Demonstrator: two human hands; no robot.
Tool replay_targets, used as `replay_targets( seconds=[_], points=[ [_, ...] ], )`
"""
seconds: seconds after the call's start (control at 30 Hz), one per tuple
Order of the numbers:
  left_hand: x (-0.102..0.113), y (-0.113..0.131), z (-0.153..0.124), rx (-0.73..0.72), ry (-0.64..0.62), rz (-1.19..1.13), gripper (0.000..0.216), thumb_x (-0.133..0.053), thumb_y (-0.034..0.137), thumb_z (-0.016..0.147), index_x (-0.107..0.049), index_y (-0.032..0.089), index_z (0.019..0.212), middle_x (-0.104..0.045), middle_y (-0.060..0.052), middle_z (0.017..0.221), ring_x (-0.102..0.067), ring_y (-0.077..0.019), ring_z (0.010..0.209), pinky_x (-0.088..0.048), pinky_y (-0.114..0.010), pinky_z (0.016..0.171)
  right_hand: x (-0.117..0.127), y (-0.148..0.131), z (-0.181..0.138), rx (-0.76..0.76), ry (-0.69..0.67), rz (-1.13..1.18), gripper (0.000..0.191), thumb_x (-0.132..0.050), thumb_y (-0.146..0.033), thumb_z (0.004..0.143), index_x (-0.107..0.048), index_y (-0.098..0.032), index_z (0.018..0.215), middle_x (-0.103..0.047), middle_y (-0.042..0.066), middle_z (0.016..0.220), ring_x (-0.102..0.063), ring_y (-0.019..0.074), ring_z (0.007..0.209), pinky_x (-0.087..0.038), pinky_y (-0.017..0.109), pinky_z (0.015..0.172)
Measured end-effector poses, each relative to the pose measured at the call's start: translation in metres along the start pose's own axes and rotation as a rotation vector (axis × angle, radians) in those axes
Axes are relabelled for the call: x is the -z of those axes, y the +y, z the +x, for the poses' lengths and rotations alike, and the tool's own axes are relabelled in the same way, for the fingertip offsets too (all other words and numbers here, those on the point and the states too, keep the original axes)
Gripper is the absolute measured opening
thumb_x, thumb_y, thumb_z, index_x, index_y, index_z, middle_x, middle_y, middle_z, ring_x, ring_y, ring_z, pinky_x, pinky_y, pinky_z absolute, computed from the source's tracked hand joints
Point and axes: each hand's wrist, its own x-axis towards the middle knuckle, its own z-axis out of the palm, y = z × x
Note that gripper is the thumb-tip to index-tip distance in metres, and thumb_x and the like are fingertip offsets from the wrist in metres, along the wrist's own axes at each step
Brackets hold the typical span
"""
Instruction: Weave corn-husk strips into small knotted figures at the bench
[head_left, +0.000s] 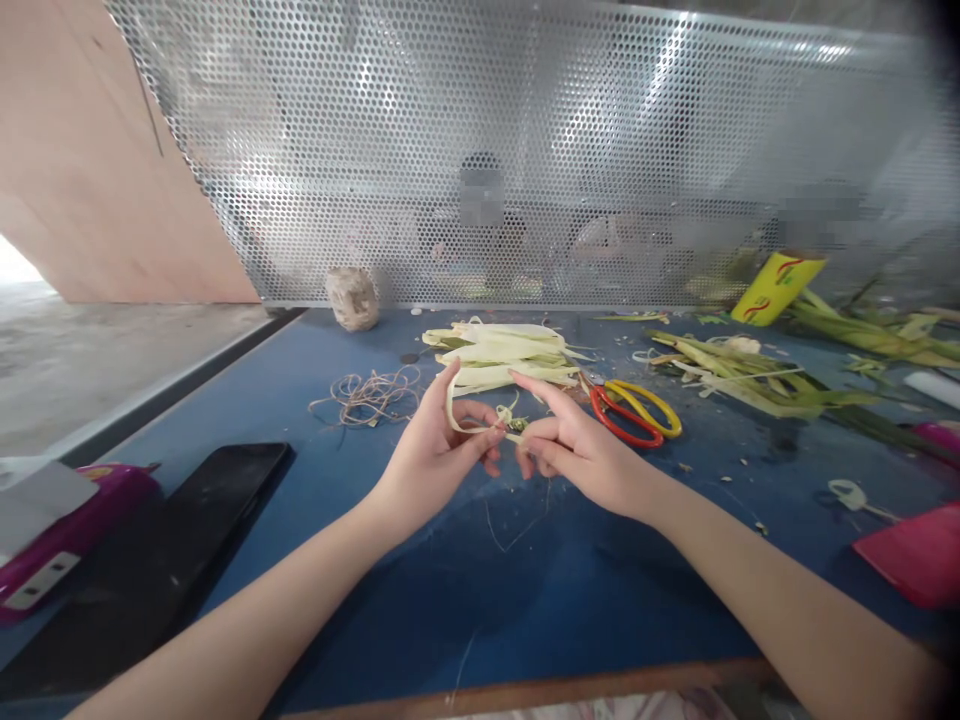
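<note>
Nearest the camera: my forearms [285,600], coming in over the blue tabletop [480,590]. Item under work: a pale strip [466,431], held just above the tabletop between my hands, in front of the flat husks [510,358].

My left hand [431,450] has thumb and fingers closed in a pinch on the strip, forefinger raised, the strip bending up along it. My right hand [589,445] pinches the strip's other side between thumb and curled fingers, forefinger extended. A small greenish knot [517,425] shows by the fingertips – whether it joins the strip, I cannot tell.

Recommended handling: light, even tension – the strip looks thin and would probably split if jerked. Pinch close to the crossing, flatten any twist, then draw both sides slowly together. String [367,398] lies to the left, scissors [609,421] to the right, both within easy reach.
</note>
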Motion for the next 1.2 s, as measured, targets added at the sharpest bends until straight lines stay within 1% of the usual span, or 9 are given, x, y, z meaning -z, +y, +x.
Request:
replay_targets(
  seconds=[0.13,0.23,0.37,0.53,0.63,0.73,0.87,1.07,1.2],
  points=[
    [0.003,0.002,0.001,0.031,0.027,0.005,0.102,-0.067,0.01,0.066,0.003,0.018,0.14,-0.063,0.0,0.075,-0.061,-0.0134,0.056,-0.05,-0.025,0.046,0.003,0.0,0.0,-0.048,-0.023,0.029,0.051,-0.04,-0.016,0.089,-0.021,-0.023,0.136,-0.057,-0.003,0.067,-0.042,0.0076,0.051,-0.038,0.022,0.052],
    [0.004,0.004,0.0,0.088,0.077,0.028,0.104,-0.064,0.012,0.07,0.013,0.015,0.139,-0.066,-0.006,0.082,-0.064,-0.0175,0.065,-0.047,-0.022,0.04,0.004,-0.002,0.0,-0.053,-0.022,0.007,0.042,-0.039,-0.015,0.089,-0.033,-0.021,0.13,-0.058,-0.002,0.065,-0.045,0.0074,0.05,-0.04,0.022,0.054],
    [0.003,0.003,0.001,0.1,0.143,0.09,0.093,-0.062,0.019,0.074,0.004,0.013,0.14,-0.067,-0.007,0.081,-0.062,-0.016,0.064,-0.044,-0.02,0.039,0.002,-0.004,-0.001,-0.025,-0.01,-0.021,0.037,-0.04,-0.016,0.088,-0.037,-0.021,0.125,-0.061,-0.002,0.068,-0.047,0.0073,0.051,-0.043,0.022,0.056],
    [0.005,0.002,0.002,0.086,0.286,0.123,0.08,-0.061,0.033,0.075,-0.015,0.01,0.137,-0.051,0.007,0.051,-0.045,-0.0084,0.044,-0.036,-0.018,0.038,0.001,-0.005,-0.003,0.045,0.048,-0.124,0.034,-0.041,-0.019,0.088,-0.04,-0.023,0.122,-0.065,0.001,0.078,-0.049,0.0089,0.055,-0.045,0.023,0.059],
    [0.005,0.004,0.001,0.08,0.253,0.064,0.08,-0.061,0.036,0.074,-0.017,0.012,0.136,-0.045,0.01,0.044,-0.04,-0.0075,0.04,-0.032,-0.018,0.038,0.001,-0.003,-0.003,0.079,0.07,-0.181,0.032,-0.042,-0.019,0.088,-0.042,-0.024,0.12,-0.066,0.001,0.079,-0.05,0.0095,0.056,-0.045,0.024,0.059],
    [0.004,0.004,0.0,0.082,0.207,0.051,0.08,-0.064,0.029,0.071,-0.019,0.012,0.135,-0.053,0.007,0.05,-0.046,-0.0084,0.043,-0.037,-0.02,0.043,-0.001,-0.004,-0.004,0.075,0.052,-0.193,0.033,-0.043,-0.019,0.088,-0.043,-0.023,0.12,-0.067,0.001,0.08,-0.051,0.0095,0.056,-0.045,0.024,0.06],
    [0.005,0.0,0.001,0.052,0.151,0.064,0.072,-0.06,0.023,0.073,-0.023,0.012,0.133,-0.056,0.005,0.058,-0.048,-0.0083,0.046,-0.039,-0.022,0.046,-0.003,-0.008,-0.003,-0.014,0.033,-0.026,0.032,-0.043,-0.019,0.088,-0.041,-0.022,0.12,-0.067,0.001,0.077,-0.05,0.009,0.054,-0.045,0.023,0.058],
    [0.008,-0.004,0.002,-0.098,0.098,0.204,0.073,-0.056,0.02,0.076,-0.014,0.012,0.135,-0.056,0.002,0.071,-0.051,-0.0092,0.055,-0.043,-0.024,0.053,-0.001,-0.011,-0.001,-0.149,-0.01,0.252,0.037,-0.049,-0.025,0.084,-0.039,-0.015,0.119,-0.066,0.003,0.07,-0.051,0.0096,0.049,-0.043,0.024,0.052],
    [0.007,-0.004,-0.001,-0.107,0.01,0.24,0.073,-0.056,0.02,0.077,-0.012,0.014,0.136,-0.059,0.0,0.072,-0.054,-0.0119,0.06,-0.045,-0.026,0.057,-0.002,-0.005,0.001,-0.192,-0.044,0.241,0.039,-0.054,-0.031,0.082,-0.044,-0.017,0.116,-0.059,-0.001,0.061,-0.046,0.0085,0.048,-0.036,0.021,0.047]
  ],
)
